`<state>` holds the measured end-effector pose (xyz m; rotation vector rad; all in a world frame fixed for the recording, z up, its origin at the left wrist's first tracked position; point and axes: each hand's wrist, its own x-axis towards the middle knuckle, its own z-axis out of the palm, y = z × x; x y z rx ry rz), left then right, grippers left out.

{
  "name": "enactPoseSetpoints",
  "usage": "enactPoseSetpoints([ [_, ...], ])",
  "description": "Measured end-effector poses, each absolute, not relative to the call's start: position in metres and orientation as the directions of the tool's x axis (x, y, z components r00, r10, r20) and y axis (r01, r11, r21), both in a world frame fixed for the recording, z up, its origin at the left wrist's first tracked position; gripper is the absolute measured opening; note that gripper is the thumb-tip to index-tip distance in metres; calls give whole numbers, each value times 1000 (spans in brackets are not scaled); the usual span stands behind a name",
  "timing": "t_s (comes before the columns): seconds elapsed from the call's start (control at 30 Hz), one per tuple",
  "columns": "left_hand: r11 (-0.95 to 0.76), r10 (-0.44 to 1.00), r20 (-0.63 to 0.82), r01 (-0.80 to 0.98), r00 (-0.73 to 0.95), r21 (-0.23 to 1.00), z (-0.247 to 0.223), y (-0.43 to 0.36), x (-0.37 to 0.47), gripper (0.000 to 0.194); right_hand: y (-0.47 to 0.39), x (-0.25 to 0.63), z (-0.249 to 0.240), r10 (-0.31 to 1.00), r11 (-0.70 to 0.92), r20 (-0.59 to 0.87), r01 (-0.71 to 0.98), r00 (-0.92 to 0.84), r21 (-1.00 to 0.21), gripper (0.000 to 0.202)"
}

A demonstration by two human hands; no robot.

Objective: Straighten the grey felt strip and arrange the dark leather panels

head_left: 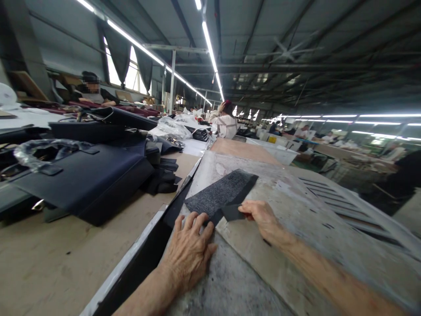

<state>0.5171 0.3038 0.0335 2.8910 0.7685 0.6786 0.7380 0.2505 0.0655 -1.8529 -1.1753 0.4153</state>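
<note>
Left hand (190, 248) lies flat, palm down, fingers spread, its grip open; fingertips press the near end of a dark grey felt-like strip (222, 193). The strip rests on a worn, glue-stained board (296, 206) on the tabletop (49, 263). Right hand (263, 217) has its grip closed, pinching a small dark flap (232, 212) at the strip's near edge. Navy bags (85, 175) lie well apart, left.

Worn on the head, close above the hands (226, 232); faced forward and down along the worktop (66, 263), factory hall beyond.
</note>
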Motion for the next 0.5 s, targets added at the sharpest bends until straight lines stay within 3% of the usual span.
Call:
enactPoseSetpoints([
  [0.27,-867,488,438,478,755,142,33,299,517,35,235,757,65,837,-243,50,451,545,-859,34],
  [0.5,-865,494,433,478,754,155,32,300,516,36,194,798,114,697,-359,221,599,682,-716,35],
])
